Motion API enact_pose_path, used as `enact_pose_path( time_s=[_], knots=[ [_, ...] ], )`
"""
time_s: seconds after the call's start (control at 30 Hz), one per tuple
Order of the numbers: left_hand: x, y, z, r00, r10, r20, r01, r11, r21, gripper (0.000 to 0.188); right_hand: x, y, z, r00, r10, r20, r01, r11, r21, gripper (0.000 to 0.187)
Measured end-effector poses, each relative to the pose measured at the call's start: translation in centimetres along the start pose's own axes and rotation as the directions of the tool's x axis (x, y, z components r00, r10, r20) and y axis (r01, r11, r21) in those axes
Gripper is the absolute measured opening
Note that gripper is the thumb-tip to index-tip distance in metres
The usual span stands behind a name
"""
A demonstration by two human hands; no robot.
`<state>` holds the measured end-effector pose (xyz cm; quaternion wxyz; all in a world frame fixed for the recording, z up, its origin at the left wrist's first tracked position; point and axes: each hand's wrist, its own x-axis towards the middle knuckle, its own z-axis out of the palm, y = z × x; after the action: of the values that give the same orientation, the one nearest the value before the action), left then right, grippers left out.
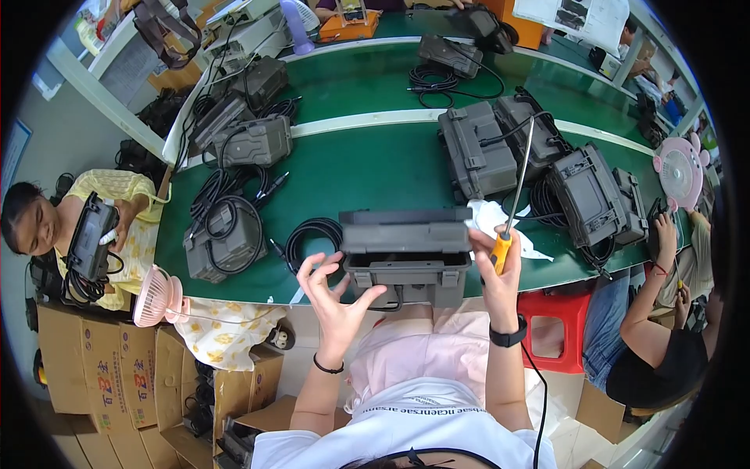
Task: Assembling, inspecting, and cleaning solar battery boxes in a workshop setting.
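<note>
A dark grey plastic case (408, 275) with latches sits at the near edge of the green table (367, 168). Its lid (406, 236) is tilted up, and a dark gap shows beneath it. My left hand (334, 303) is by the case's left side, fingers spread and curved, holding nothing; the thumb reaches in front of the case. A screwdriver with a yellow handle (501, 252) and a long metal shaft pointing up is gripped in my right hand (500, 289), beside the case's right end. A coiled black cable (312, 241) lies behind my left hand.
Grey cases (478, 148) with cables stand at right, and another case (226, 246) at left. A white cloth or bag (500, 223) lies behind my right hand. Co-workers sit on both sides. A pink fan (158, 297) stands left, a red stool (553, 332) right.
</note>
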<state>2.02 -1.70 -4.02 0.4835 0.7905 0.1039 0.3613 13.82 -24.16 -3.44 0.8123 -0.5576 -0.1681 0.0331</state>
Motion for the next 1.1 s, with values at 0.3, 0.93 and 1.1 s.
enact_pose_path(
  time_s=[0.3,0.93,1.1],
  knots=[
    [1.4,1.1,1.9,0.997,-0.069,-0.028,0.07,0.997,0.024,0.05,-1.4,-0.9,3.1,0.974,-0.213,0.078,0.219,0.787,-0.576,0.039],
    [5.9,2.8,0.9,0.955,0.296,-0.004,-0.28,0.906,0.319,0.037,-0.1,0.2,3.0,0.961,-0.27,0.066,0.256,0.767,-0.589,0.043],
    [4.7,3.0,0.6,0.99,0.14,0.002,-0.136,0.955,0.265,0.037,-0.1,0.4,2.7,0.962,-0.264,0.073,0.257,0.777,-0.575,0.043]
  ],
)
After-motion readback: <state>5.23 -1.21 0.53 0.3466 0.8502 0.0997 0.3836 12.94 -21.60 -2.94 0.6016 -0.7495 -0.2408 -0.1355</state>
